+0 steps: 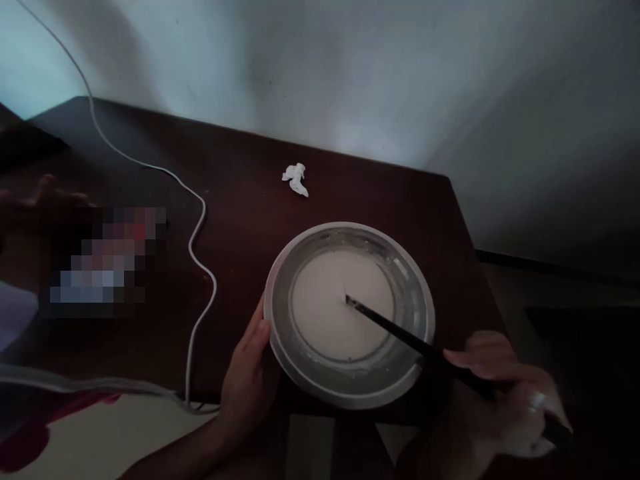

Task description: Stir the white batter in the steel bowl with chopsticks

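Note:
A round metal bowl (425,293) stands near the front edge of the table, with a smooth whitish liquid (325,313) in its bottom. My left hand (250,373) grips the bowl's left side, thumb by the rim and fingers hidden underneath. Wrapped around black chopsticks (395,328) is my right hand (515,393), to the lower right of the bowl. The chopsticks lie close together and slant over the right rim. Their tips meet the liquid near its middle; how deep they go cannot be told.
Crumpled white tissue (296,179) lies behind the bowl on the dark table (240,173). A white cable (193,247) winds across to the left. Another person's hand (40,207) is at the far left, by a pixelated object (110,257). A pale wall (325,73) borders the back.

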`<state>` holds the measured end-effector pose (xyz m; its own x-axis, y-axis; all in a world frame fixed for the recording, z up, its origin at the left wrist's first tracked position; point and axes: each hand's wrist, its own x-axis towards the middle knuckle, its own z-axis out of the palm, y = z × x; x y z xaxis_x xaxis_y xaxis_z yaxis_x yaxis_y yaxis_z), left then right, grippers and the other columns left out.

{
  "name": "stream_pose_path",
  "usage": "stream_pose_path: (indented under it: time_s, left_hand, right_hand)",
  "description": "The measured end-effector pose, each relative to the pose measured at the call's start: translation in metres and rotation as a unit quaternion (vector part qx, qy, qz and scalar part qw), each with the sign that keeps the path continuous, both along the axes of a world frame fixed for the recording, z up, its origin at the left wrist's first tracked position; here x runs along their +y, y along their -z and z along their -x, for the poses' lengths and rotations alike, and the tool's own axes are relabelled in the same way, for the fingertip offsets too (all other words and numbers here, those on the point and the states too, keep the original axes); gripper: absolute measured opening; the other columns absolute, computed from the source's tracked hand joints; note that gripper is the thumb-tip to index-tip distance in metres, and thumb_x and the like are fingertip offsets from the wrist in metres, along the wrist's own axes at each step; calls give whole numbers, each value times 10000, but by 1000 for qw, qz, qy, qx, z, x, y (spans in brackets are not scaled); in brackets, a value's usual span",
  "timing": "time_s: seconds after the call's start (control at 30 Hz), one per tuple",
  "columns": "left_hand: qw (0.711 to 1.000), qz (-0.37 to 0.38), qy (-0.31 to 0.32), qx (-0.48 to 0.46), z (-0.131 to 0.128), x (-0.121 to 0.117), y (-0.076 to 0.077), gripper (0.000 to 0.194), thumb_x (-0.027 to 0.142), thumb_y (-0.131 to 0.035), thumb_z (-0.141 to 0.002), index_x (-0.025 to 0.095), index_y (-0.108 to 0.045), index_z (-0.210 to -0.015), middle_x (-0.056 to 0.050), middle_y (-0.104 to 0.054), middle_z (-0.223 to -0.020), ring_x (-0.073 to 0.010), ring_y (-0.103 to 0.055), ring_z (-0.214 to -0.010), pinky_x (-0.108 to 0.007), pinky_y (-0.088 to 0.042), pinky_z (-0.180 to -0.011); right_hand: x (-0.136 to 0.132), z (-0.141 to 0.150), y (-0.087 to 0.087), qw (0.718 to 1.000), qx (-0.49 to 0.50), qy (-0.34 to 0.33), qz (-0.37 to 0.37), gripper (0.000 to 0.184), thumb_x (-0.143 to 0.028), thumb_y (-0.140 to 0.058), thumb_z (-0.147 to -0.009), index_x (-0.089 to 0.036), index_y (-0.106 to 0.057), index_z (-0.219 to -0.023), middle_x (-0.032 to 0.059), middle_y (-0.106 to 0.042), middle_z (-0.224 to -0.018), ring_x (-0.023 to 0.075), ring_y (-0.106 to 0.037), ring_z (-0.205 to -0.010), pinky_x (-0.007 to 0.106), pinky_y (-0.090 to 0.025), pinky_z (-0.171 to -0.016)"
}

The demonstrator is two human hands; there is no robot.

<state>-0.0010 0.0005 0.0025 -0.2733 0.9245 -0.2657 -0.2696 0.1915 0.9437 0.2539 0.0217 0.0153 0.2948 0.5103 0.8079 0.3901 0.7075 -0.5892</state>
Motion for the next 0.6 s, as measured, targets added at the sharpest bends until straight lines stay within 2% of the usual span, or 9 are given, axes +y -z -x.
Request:
stream_pose_path:
  time_s: [0.03, 0.13, 0.2, 0.27, 0.3, 0.4, 0.47, 0.53, 0.6]
  left_hand:
    - [1000, 4, 3, 2, 0, 1, -2, 354, 355, -558, -929, 286, -700, -1246, 11, -650, -1373, -266, -306, -1505, -404, -156, -1272]
    - [999, 11, 6, -41, -2, 2, -6, 403, 393, -510, -950, 295, -656, -1312, 13, -641, -1386, -271, -347, -1486, -414, -237, -1256]
    - [997, 13, 10, -80, -4, 2, -6, 429, 406, -514, -944, 307, -628, -1345, 25, -594, -1443, -278, -356, -1482, -408, -287, -1240]
    - [992, 12, 10, -129, -5, 1, -4, 468, 437, -518, -934, 310, -596, -1378, 23, -558, -1482, -291, -351, -1483, -423, -315, -1228]
    - [988, 11, 7, -152, -5, 0, -3, 494, 454, -521, -927, 305, -580, -1394, 15, -551, -1489, -300, -349, -1482, -435, -322, -1225]
    - [980, 21, 12, -200, -4, -3, -2, 559, 453, -562, -887, 289, -549, -1421, -15, -558, -1484, -327, -354, -1475, -468, -332, -1216]
    - [977, 28, 21, -209, -3, -4, -4, 578, 406, -602, -850, 298, -552, -1416, -15, -579, -1462, -331, -367, -1468, -468, -329, -1216]
    - [976, 26, 28, -212, -4, -6, -6, 606, 356, -628, -819, 315, -546, -1418, -7, -590, -1450, -327, -375, -1464, -462, -324, -1218]
    - [976, 18, 30, -215, -5, -6, -7, 630, 334, -634, -809, 324, -531, -1430, -5, -584, -1455, -324, -372, -1466, -457, -315, -1221]
  right_hand:
    - [-1, 1, -1, 999, -23, -34, 12, 283, -247, -483, -906, -195, -667, -697, -3, -709, -596, 166, -581, -433, 360, -391, -524]
    - [-3, 6, -5, 994, -87, -37, 63, 172, -197, -594, -850, -190, -685, -705, 4, -730, -657, 195, -671, -543, 381, -457, -593]
    - [-4, 8, -5, 994, -77, 6, 81, 148, -179, -623, -819, -196, -690, -688, 2, -724, -661, 212, -697, -603, 384, -460, -617]
    - [-3, 5, -3, 996, -30, 40, 68, 228, -217, -578, -853, -202, -673, -646, 4, -711, -639, 202, -676, -581, 376, -431, -599]
    - [-3, 2, -2, 998, -6, 40, 52, 285, -244, -539, -883, -202, -659, -628, 3, -702, -619, 188, -651, -545, 370, -411, -583]
    - [-4, -4, -1, 999, 8, -24, 30, 352, -296, -490, -922, -200, -637, -616, -4, -678, -558, 164, -588, -456, 357, -377, -547]
    - [-5, 0, -3, 996, -16, -55, 68, 289, -291, -541, -894, -197, -658, -648, 6, -701, -591, 178, -611, -480, 360, -394, -557]
    - [-5, 6, -6, 993, -35, -40, 104, 223, -267, -577, -866, -198, -688, -685, 24, -733, -663, 198, -649, -542, 373, -424, -588]
    - [-4, 10, -6, 994, -25, 0, 110, 184, -231, -588, -843, -203, -700, -700, 21, -729, -674, 211, -673, -590, 383, -443, -618]
